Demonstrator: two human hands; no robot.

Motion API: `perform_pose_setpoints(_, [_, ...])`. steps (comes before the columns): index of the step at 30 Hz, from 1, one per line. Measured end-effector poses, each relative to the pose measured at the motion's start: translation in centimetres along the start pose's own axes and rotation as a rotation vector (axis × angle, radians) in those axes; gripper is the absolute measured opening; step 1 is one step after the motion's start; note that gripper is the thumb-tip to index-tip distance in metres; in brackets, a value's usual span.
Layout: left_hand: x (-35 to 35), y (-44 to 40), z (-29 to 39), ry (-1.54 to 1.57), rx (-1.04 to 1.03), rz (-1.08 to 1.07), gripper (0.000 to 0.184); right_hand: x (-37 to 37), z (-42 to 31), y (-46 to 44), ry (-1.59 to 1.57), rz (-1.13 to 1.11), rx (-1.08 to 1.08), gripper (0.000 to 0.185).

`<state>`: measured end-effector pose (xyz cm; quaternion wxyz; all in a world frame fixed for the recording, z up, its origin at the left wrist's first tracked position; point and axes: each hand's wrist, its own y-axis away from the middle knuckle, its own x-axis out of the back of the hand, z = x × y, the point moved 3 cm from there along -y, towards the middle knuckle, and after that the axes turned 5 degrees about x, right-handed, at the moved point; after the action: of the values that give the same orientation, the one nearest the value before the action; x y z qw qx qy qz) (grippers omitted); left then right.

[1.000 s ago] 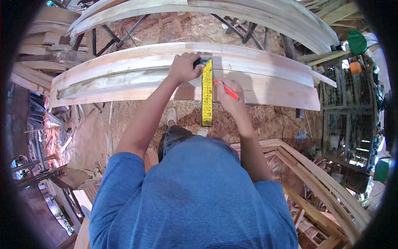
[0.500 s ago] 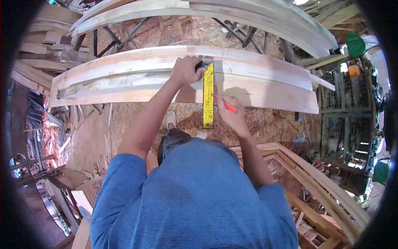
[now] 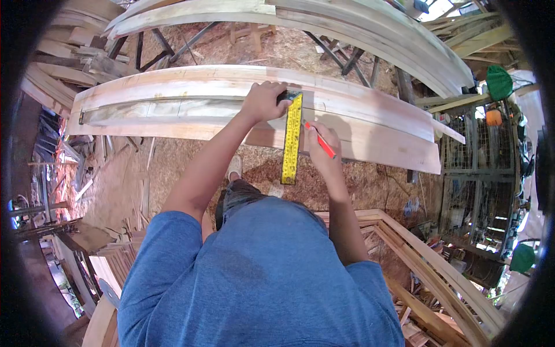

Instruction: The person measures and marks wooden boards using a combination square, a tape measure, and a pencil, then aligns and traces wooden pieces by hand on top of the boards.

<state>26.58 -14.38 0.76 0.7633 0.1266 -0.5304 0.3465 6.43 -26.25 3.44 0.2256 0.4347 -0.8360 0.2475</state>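
A: Report from the near side. Where is the square (image 3: 292, 144)?

B: Ahead of the body, blade running away from it, roughly crosswise to the boards (image 3: 387, 142). Its near end projects past their near edge, above the floor (image 3: 248, 176).

A: State of the hands?

B: The right hand (image 3: 320, 155) grips a red pencil (image 3: 326, 147), slanted, tip just beside the blade's right edge. Contact with the wood: cannot tell. The left hand (image 3: 265, 102) clasps the square's far end, thumb towards the blade.

A: Nearer hand?

B: The left, touching it; the blade lies between the two.

A: Condition?

B: Blade yellow, straight, with dark graduations and smudges; far end black, partly covered by fingers. Boards pale, long, slightly curved in this view.

A: Beyond?

B: More timber (image 3: 370, 41) on dark legs (image 3: 336, 53).
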Motion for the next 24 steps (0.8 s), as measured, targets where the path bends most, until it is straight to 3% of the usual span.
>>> perform_pose_setpoints(18, [-0.3, -0.3, -0.2, 0.006, -0.017, 0.028, 0.045, -1.3, -0.7, -2.9, 0.06, 0.055, 0.183, 0.019])
perform_pose_setpoints(24, [-0.3, -0.5, -0.4, 0.011, 0.005, -0.038, 0.044, -0.7, -0.3, -1.4, 0.018, 0.001, 0.118, 0.02])
